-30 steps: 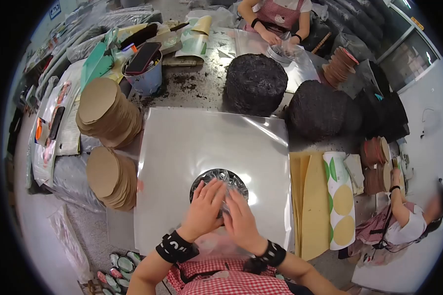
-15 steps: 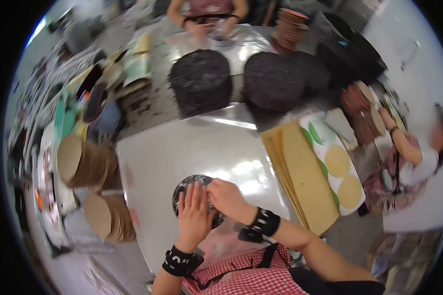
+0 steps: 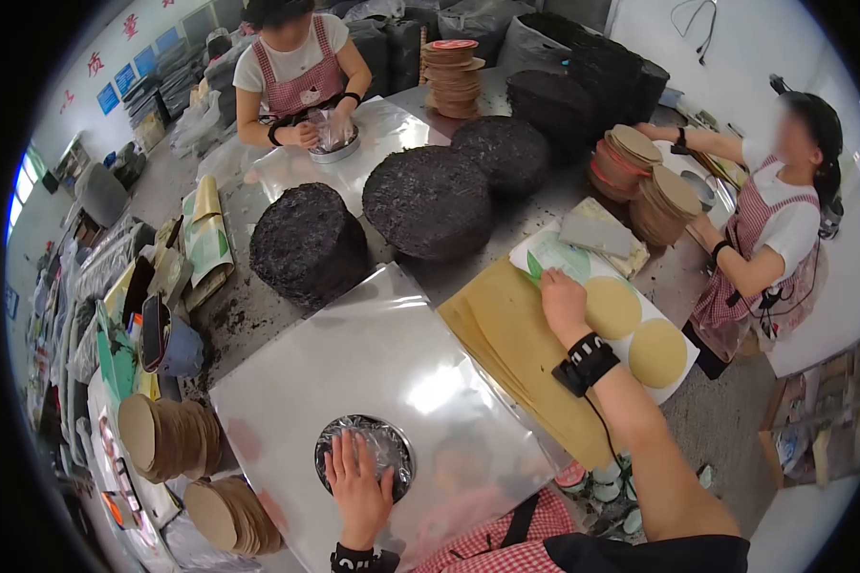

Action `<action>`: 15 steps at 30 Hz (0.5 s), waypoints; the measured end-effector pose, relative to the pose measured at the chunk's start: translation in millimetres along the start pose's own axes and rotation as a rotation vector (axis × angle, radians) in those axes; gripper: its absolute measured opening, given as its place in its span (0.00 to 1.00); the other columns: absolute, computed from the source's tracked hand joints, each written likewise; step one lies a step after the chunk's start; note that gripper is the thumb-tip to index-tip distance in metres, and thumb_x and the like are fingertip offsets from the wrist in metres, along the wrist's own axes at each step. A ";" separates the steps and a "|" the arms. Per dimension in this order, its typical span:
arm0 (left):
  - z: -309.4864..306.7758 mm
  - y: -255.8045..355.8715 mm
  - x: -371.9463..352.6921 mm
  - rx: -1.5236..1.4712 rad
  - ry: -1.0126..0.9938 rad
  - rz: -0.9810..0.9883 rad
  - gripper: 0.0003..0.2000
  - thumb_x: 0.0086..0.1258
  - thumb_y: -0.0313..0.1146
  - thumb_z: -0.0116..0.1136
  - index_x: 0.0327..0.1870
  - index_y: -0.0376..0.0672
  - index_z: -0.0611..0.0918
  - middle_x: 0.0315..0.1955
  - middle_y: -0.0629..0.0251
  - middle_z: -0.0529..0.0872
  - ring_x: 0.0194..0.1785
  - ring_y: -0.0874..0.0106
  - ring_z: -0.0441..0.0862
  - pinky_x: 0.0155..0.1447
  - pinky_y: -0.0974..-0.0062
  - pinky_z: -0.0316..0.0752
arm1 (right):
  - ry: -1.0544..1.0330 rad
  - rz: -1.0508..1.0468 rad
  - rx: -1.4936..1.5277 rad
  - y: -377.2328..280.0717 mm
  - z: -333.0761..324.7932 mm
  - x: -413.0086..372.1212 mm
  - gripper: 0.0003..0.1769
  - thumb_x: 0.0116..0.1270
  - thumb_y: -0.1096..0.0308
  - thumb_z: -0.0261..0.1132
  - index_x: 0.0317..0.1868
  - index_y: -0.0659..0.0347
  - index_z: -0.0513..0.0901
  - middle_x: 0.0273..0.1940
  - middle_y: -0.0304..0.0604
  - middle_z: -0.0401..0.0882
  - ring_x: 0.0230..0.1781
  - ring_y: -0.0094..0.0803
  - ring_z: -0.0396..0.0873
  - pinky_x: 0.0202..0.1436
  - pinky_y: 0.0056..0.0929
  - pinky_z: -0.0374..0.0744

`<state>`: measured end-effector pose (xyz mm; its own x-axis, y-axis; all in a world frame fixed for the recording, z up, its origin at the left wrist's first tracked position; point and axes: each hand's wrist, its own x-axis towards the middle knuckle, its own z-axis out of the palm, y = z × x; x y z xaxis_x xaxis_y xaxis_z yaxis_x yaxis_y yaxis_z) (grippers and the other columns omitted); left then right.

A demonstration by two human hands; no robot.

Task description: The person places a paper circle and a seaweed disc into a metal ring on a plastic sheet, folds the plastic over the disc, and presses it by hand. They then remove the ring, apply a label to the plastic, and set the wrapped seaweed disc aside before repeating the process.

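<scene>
My left hand [image 3: 361,492] lies flat with its fingers slightly spread on clear plastic film over dark material in a round metal ring [image 3: 406,449]. The ring rests on a shiny sheet-covered board [image 3: 296,392]. My right hand [image 3: 566,304] is at the left edge of a white sticker sheet [image 3: 597,325], its fingertips pinched together at a green leaf-shaped part. Two round tan stickers [image 3: 657,353] show on that sheet, just right of my right hand. Brown paper sheets [image 3: 506,325] lie beneath my right wrist.
Large dark lumps of pressed material [image 3: 425,202] stand beyond the board. Stacks of brown cardboard discs [image 3: 167,439] are at the left, with more discs [image 3: 664,205] at the right. One person [image 3: 301,86] works across the table, another [image 3: 760,210] at the right.
My right hand has left the round ring and moved right to the sticker sheet. My left hand stays on the film. The view has tilted up, showing more of both co-workers.
</scene>
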<state>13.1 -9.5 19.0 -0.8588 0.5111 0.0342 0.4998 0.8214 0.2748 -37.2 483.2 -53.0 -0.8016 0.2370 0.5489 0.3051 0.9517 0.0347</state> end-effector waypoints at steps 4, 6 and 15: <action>1.3 -0.7 -0.2 0.016 0.014 0.004 0.38 0.68 0.42 0.65 0.74 0.28 0.68 0.77 0.41 0.63 0.82 0.43 0.55 0.83 0.45 0.46 | -0.219 0.251 0.155 1.6 -31.4 26.6 0.09 0.68 0.64 0.65 0.40 0.59 0.89 0.37 0.52 0.88 0.39 0.47 0.88 0.41 0.47 0.82; 1.5 -0.1 -0.4 0.021 0.020 0.014 0.37 0.68 0.42 0.65 0.74 0.28 0.68 0.77 0.41 0.63 0.82 0.44 0.55 0.83 0.45 0.47 | -0.173 0.260 0.219 15.1 -36.0 42.4 0.09 0.66 0.63 0.66 0.36 0.58 0.89 0.33 0.52 0.87 0.35 0.49 0.86 0.38 0.46 0.81; -1.4 -0.4 -1.4 -0.013 0.074 0.001 0.38 0.67 0.43 0.67 0.75 0.31 0.69 0.79 0.44 0.61 0.82 0.44 0.53 0.82 0.45 0.47 | 0.178 0.446 0.740 26.9 -221.3 135.7 0.16 0.77 0.63 0.63 0.52 0.68 0.87 0.34 0.41 0.85 0.25 0.24 0.78 0.33 0.33 0.79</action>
<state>14.0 -10.9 20.2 -0.8647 0.4910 0.1053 0.4992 0.8176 0.2869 -23.9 497.8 207.2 -0.5769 0.6411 0.5062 0.1100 0.6751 -0.7295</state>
